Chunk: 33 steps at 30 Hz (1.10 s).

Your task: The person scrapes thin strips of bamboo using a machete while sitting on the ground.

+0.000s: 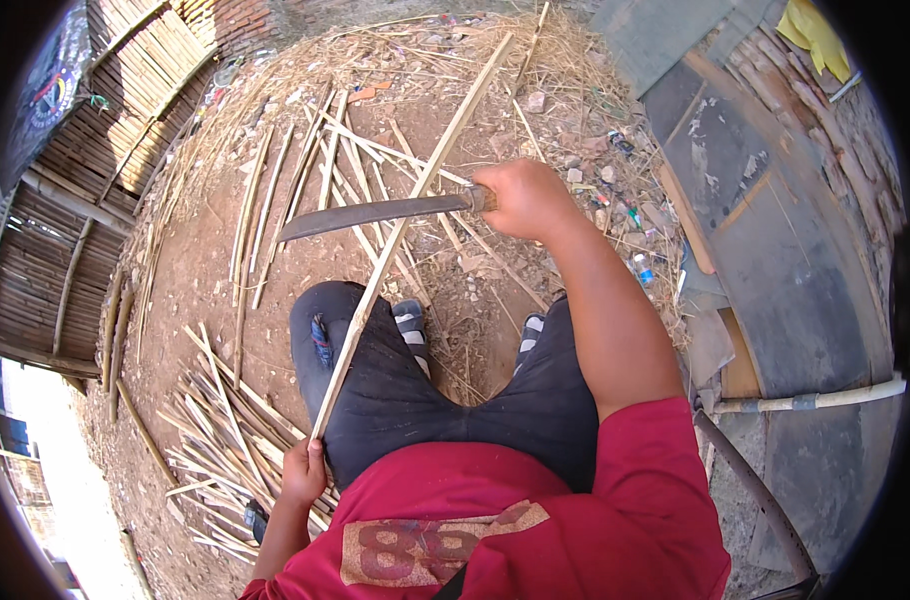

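Note:
A long pale bamboo strip [453, 132] slants from beside my left thigh up and away to the far right. Its near end is gripped by my left hand [303, 472], thumb pressed along it. My right hand [527, 200] is wrapped round the short handle of a machete [345, 217]. The dark, slightly curved blade points left and crosses the strip above my knees. Whether blade and strip touch there, I cannot tell.
Cut strips [220, 440] lie heaped by my left side. More bamboo strips [330, 160] are strewn ahead on the dirt, with straw and litter beyond. A slatted bamboo wall [50, 270] stands left. Dark boards [775, 250] lie right, near a pale pole [845, 396].

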### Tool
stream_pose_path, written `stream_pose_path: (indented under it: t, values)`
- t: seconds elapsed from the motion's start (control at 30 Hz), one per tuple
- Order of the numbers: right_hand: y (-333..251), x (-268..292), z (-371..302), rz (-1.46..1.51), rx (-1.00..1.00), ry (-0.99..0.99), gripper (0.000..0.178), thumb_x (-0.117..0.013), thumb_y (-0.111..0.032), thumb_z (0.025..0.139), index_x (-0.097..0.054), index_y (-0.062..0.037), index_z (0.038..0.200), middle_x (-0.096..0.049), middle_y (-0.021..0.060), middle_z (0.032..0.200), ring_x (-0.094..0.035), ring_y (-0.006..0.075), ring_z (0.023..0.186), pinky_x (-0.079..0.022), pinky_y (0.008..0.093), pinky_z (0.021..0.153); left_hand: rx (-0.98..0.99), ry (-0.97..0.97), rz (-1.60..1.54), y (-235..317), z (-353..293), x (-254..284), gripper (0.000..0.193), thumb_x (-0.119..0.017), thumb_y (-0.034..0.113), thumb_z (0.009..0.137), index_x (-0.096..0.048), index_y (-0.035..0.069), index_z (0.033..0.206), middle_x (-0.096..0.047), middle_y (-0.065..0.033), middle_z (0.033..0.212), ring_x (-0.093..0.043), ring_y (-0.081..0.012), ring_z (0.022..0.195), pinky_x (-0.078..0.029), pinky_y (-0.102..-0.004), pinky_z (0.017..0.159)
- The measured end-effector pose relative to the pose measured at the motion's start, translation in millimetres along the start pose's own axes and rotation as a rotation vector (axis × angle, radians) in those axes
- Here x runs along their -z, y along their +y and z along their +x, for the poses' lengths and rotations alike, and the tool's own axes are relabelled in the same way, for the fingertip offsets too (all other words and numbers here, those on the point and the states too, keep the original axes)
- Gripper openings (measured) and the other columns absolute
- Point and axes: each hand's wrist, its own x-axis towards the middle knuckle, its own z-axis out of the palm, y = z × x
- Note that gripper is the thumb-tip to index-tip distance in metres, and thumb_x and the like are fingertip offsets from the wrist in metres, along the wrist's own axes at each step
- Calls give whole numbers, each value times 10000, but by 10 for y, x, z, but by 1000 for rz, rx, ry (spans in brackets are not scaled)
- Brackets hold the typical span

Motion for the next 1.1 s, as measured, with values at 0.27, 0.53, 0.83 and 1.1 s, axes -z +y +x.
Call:
stream_pose_path:
  t: [0.27,0.53,0.83,1.1]
  values:
    - [188,-27,45,63,-262,11,437,-732,-245,790,-717,-181,1222,-730,176,1034,-700,351,971,-561,460,856,15,-16,39,17,19,20,511,-457,387,1078,-568,-16,785,-524,-123,592,-528,-233,570,-439,-396,576]
    - [-36,-182,54,44,98,46,201,-756,-225,742,-672,-91,866,-698,155,812,-691,383,857,-547,499,762,3,15,51,168,-4,22,501,-458,386,1076,-577,-11,794,-527,-130,573,-569,-261,547,-445,-409,552]
    - [194,-327,136,191,-173,10,373,-766,-238,767,-744,-115,1118,-724,198,973,-700,365,926,-558,462,827,18,112,191,173,-41,-40,477,-475,377,1054,-556,-2,776,-561,-243,636,-585,-476,617,-439,-503,568]
    - [153,-111,35,246,-246,17,381,-757,-286,805,-736,-103,1139,-724,215,1012,-697,388,945,-557,447,848,6,157,223,223,-56,-68,439,-498,369,1042,-569,12,797,-567,-244,649,-590,-487,641,-450,-512,583]
